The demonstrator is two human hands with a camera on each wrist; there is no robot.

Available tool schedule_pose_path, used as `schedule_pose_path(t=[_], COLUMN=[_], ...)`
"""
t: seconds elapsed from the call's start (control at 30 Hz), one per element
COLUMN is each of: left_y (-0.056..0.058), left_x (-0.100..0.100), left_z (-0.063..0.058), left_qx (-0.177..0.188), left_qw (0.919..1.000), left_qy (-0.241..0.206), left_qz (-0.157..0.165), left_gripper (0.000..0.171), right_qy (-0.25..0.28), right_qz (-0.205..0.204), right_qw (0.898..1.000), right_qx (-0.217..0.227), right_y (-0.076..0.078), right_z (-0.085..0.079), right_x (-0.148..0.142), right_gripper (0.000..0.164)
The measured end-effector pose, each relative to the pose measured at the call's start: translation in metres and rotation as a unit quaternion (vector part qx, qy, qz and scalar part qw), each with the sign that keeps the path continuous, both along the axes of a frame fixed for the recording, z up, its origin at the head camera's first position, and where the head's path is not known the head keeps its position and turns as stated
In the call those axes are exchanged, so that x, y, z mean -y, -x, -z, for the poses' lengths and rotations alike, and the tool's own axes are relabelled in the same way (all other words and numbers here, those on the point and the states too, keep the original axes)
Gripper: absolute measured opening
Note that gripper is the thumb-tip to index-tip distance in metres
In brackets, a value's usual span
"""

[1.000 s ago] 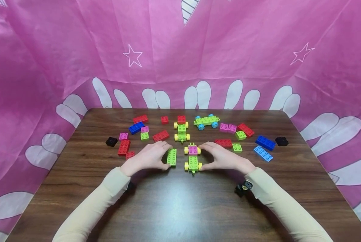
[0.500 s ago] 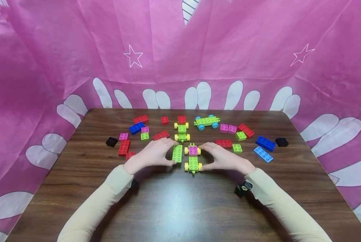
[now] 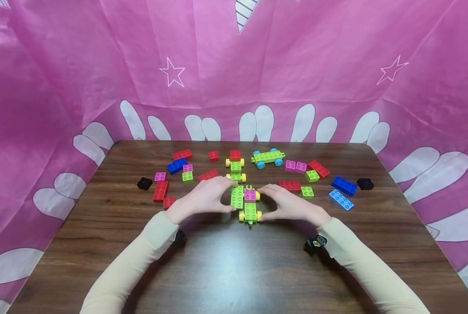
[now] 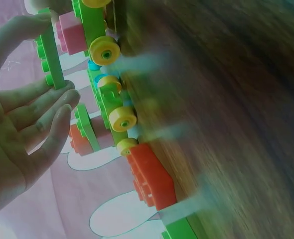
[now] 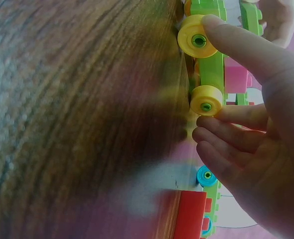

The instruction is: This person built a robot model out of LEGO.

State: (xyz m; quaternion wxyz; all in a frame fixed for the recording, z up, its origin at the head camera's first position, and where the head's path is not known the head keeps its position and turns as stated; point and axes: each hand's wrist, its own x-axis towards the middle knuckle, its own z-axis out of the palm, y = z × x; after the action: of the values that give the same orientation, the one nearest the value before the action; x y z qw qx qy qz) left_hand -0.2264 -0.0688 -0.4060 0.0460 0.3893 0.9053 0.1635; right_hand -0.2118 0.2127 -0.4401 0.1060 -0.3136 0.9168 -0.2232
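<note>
A lime-green eight-stud toy brick (image 3: 237, 197) is held off the table by its two ends, between the thumb and fingers of my left hand (image 3: 202, 196). It overlaps the left side of a lime-green toy car base (image 3: 250, 212) and hides one of its yellow wheels. On the far part of that base sits a pink brick (image 3: 250, 195); the left wrist view shows the green brick (image 4: 52, 55) apart from the pink one (image 4: 72, 32). My right hand (image 3: 293, 204) holds the base from the right, thumb at the near yellow wheel (image 5: 198, 41), fingers at the far one.
Behind stand a yellow-wheeled green base (image 3: 235, 166) with a red brick (image 3: 235, 154) at its far end, and a blue-wheeled green base (image 3: 268, 157). Loose red, blue, pink, green and black bricks lie on both sides of the wooden table (image 3: 234, 270), including a red brick (image 3: 289, 186).
My left hand has carried the green brick rightward and slightly away from me, from beside the car base to over its left side. My right hand and the base have stayed put.
</note>
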Motion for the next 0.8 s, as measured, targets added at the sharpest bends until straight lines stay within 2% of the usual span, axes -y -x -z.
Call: schedule_pose_path(t=[0.13,0.43,0.8], left_y=[0.001,0.001,0.001], left_x=[-0.005,-0.015,-0.023], left_z=[0.0,0.003,0.003], left_qx=[0.012,-0.004,0.007], left_qw=[0.9999,0.9997,0.9995], left_qy=[-0.006,-0.015,-0.026], left_qz=[0.001,0.017,0.018], left_gripper=[0.068,0.065,0.063], right_qy=[0.002,0.002,-0.007], right_qz=[0.004,0.001,0.006], right_qw=[1.0,1.0,1.0], right_qx=[0.009,0.01,0.007], right_y=[0.001,0.001,0.0], right_z=[0.001,0.002,0.0], right_x=[-0.001,-0.001,0.0], right_gripper=[0.081,0.082,0.083])
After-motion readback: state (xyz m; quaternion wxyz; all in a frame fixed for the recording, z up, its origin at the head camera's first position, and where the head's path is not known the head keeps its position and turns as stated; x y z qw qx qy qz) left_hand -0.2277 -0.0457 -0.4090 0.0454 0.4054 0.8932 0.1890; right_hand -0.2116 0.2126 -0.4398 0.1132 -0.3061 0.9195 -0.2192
